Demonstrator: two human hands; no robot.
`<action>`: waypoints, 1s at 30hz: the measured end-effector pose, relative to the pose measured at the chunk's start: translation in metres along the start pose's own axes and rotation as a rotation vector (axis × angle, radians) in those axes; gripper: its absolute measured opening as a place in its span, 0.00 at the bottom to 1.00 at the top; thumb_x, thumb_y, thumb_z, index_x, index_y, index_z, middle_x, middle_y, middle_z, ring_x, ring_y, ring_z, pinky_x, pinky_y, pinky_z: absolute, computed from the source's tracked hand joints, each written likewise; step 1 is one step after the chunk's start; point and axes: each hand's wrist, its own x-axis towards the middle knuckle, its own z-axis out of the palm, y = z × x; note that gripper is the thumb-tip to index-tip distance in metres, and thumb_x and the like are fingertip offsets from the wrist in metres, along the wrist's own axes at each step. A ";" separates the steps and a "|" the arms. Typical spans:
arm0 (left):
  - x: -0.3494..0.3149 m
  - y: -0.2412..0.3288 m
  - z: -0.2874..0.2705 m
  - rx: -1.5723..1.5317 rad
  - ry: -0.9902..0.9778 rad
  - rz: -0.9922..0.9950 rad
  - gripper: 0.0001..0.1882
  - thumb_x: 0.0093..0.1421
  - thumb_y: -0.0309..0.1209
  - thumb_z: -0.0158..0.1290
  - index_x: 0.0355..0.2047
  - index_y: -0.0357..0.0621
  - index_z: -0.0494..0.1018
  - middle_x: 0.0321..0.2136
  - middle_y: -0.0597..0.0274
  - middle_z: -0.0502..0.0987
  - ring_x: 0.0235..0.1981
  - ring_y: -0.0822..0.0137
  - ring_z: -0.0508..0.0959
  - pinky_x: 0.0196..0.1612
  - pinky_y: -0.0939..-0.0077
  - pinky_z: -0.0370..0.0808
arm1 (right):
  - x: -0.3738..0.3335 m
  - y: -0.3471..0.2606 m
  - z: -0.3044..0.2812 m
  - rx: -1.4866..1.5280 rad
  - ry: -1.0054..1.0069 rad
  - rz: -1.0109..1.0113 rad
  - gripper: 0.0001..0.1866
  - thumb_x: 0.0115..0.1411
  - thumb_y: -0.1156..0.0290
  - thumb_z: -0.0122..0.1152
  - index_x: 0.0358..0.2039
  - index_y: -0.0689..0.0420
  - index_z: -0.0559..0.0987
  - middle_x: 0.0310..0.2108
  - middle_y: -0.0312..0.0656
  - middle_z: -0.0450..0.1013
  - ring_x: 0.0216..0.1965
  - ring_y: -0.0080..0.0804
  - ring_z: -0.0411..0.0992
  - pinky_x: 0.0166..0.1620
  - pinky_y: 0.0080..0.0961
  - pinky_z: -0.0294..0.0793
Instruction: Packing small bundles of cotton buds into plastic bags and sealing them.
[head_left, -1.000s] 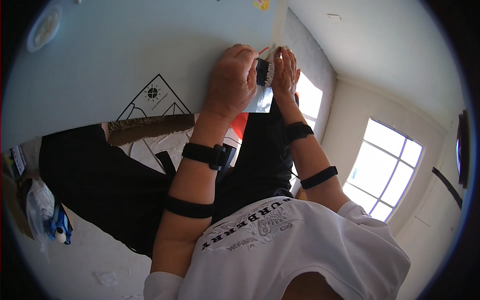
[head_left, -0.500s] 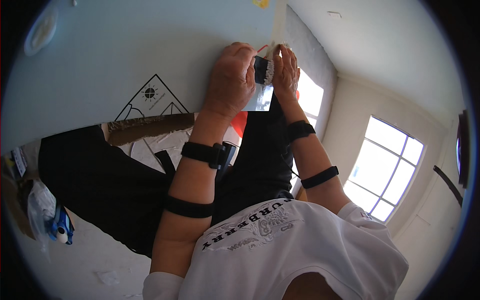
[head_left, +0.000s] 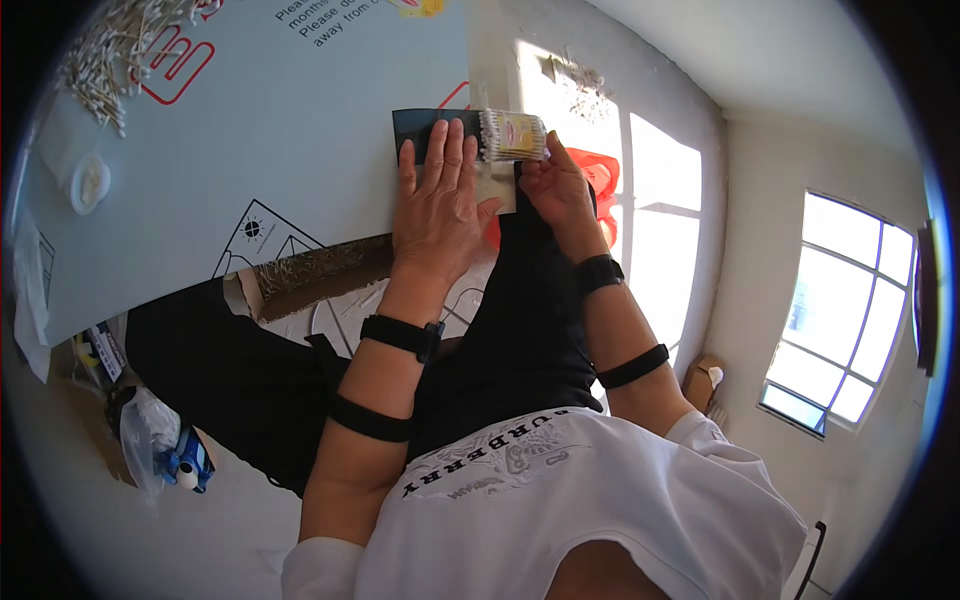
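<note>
- While the left hand [head_left: 437, 222] lies flat on the card [head_left: 414, 124], its grip is wide.
- The right hand [head_left: 562, 195] curls at the swabs [head_left: 514, 135]; its grip cannot be told.

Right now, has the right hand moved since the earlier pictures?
Yes. The right hand has come closer to the table's near right corner, from farther up along that right edge.
</note>
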 end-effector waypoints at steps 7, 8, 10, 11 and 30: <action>-0.003 0.013 0.004 0.122 -0.026 -0.069 0.37 0.61 0.46 0.53 0.66 0.44 0.56 0.69 0.52 0.49 0.71 0.54 0.44 0.69 0.45 0.39 | 0.017 0.014 -0.015 0.108 -0.237 -0.114 0.09 0.64 0.64 0.60 0.36 0.57 0.74 0.28 0.35 0.71 0.23 0.21 0.63 0.23 0.14 0.62; -0.003 0.014 0.005 0.149 -0.030 -0.053 0.37 0.61 0.46 0.53 0.66 0.44 0.56 0.69 0.52 0.49 0.71 0.54 0.44 0.69 0.45 0.39 | 0.016 0.015 -0.014 0.105 -0.244 -0.129 0.09 0.64 0.65 0.60 0.35 0.57 0.74 0.27 0.34 0.70 0.24 0.21 0.64 0.23 0.13 0.62; -0.003 0.017 0.007 0.198 -0.013 -0.064 0.37 0.60 0.44 0.54 0.66 0.42 0.56 0.69 0.49 0.48 0.71 0.49 0.44 0.68 0.42 0.41 | 0.015 0.015 -0.013 0.122 -0.253 -0.130 0.09 0.64 0.65 0.60 0.34 0.57 0.74 0.27 0.34 0.69 0.24 0.20 0.63 0.23 0.13 0.61; -0.004 0.019 0.008 0.224 -0.020 -0.049 0.37 0.60 0.44 0.54 0.66 0.42 0.56 0.69 0.49 0.48 0.71 0.49 0.44 0.68 0.42 0.41 | 0.014 0.016 -0.011 0.110 -0.257 -0.127 0.09 0.63 0.66 0.61 0.33 0.57 0.75 0.26 0.34 0.69 0.23 0.20 0.63 0.22 0.13 0.61; 0.008 0.022 0.041 0.233 0.023 -0.203 0.30 0.61 0.38 0.53 0.63 0.44 0.61 0.67 0.44 0.49 0.69 0.41 0.46 0.65 0.38 0.44 | 0.014 0.029 -0.006 0.127 -0.240 -0.141 0.12 0.61 0.67 0.64 0.27 0.62 0.80 0.19 0.34 0.70 0.17 0.16 0.62 0.18 0.14 0.60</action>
